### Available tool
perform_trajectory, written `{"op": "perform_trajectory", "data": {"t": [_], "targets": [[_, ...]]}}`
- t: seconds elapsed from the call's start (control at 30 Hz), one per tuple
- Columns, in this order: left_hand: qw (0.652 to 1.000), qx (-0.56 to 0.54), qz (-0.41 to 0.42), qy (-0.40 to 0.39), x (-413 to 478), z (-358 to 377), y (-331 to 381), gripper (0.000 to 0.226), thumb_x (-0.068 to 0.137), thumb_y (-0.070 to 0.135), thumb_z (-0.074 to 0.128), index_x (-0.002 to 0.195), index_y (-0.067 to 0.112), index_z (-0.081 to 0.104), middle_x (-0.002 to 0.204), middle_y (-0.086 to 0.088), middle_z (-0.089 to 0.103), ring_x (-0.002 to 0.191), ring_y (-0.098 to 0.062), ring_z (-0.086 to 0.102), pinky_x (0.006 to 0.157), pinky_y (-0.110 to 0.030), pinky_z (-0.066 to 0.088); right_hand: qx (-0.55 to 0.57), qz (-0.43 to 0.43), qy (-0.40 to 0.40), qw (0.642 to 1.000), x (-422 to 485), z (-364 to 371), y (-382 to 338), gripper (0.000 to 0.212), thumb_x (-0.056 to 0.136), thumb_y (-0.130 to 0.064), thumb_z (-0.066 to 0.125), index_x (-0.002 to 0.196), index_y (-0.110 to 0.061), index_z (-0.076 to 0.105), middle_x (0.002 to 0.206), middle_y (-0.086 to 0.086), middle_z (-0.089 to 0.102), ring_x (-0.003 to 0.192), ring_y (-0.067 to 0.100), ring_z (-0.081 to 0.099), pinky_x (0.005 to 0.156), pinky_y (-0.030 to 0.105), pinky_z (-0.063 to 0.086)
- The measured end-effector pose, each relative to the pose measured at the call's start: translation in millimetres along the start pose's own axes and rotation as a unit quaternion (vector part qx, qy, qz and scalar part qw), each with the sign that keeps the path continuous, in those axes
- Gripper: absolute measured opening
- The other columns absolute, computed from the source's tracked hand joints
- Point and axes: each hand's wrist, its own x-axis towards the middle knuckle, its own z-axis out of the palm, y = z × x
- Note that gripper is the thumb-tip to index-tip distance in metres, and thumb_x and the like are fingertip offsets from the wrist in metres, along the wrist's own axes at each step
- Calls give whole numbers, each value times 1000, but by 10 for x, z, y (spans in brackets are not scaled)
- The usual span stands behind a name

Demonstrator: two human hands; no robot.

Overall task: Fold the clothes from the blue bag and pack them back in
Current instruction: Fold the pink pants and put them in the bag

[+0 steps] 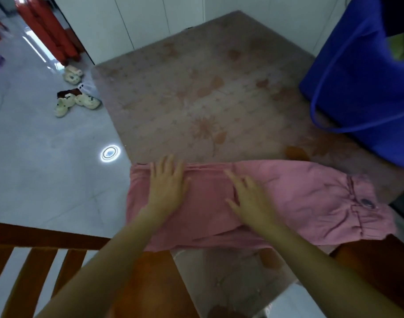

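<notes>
Your hands both lie on the pink trousers (311, 198), fingers straight and spread, palms down on the cloth and gripping nothing. Your left hand (167, 180) presses the trousers' left end, fingertips at their far edge. Your right hand (249, 198) rests near their middle, apart from the left one and blurred.

The trousers stretch sideways across the near edge of the bed (196, 88), flattened into one long band. They are creased, with a gathered elastic waist and a dark button (367, 203) at their right end.

The blue bag (357, 88) stands on the bed beyond the trousers' right end, its handle loop hanging down toward them. Pale shoes (77, 102) lie on the floor (47, 168), well off past the trousers' left end.
</notes>
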Motion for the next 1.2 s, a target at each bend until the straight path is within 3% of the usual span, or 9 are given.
{"op": "perform_trajectory", "data": {"t": [0.13,0.23,0.37,0.5,0.6,0.73,0.97,1.1,1.2], "targets": [[991,-34,67,-114,-242,216,764,59,87,57,34,139,30,43,150,-7,37,136,-40,33,98,-72,23,-55,-53,8,997,-354,26,160,51,78,-50,41,113,-24,67,115,10,65,99,28,65,82,40,53],[984,-29,57,-168,-217,326,1001,64,87,61,27,142,30,39,150,-9,35,137,-43,30,96,-76,21,-13,38,77,996,-590,-131,569,54,82,-52,40,122,-23,62,127,9,59,113,29,58,92,44,47],[977,-63,79,-188,-134,314,1328,83,78,76,-3,150,36,6,159,-11,2,145,-38,-2,108,-66,1,5,167,108,980,-801,-386,1245,68,82,-61,31,138,-25,46,142,10,45,126,36,43,109,53,30],[966,-125,110,-198,-82,282,1848,93,71,80,-15,150,33,1,158,-15,5,146,-33,-1,114,-55,1,-12,257,167,952,-888,-546,1595,67,85,-63,43,144,-29,36,151,14,28,135,38,29,113,54,15],[962,-156,65,-215,-125,328,2086,91,74,79,-9,151,31,4,158,-16,4,145,-36,-1,113,-55,0,77,377,220,897,-955,-616,1716,82,81,-57,59,147,-29,20,153,19,18,136,44,24,110,57,19],[960,-140,55,-235,-123,321,2096,93,71,77,-10,151,30,2,159,-13,-3,145,-33,-6,113,-54,-4,403,493,211,742,-939,-726,1891,104,72,-45,76,150,-19,12,151,17,28,133,39,35,107,50,35],[900,-339,31,-272,-81,20,2082,84,84,71,19,151,26,-3,160,-4,-4,146,-21,-4,119,-43,3,380,323,356,790,-990,-1046,1464,81,78,-27,75,144,-26,27,135,2,47,119,18,51,95,33,45],[797,-538,-50,-270,-26,-361,2235,65,97,48,35,151,21,9,157,6,11,137,2,9,110,-17,9,377,203,387,817,-899,-1250,1036,91,74,-25,79,145,-30,22,122,-15,44,104,-7,51,90,18,44],[717,-643,-69,-260,75,-734,2351,60,93,53,36,147,32,22,148,17,30,134,1,29,111,-27,28,400,135,344,839,-860,-1220,760,89,73,-21,80,143,-32,26,121,-27,44,103,-18,51,84,6,43]]}}
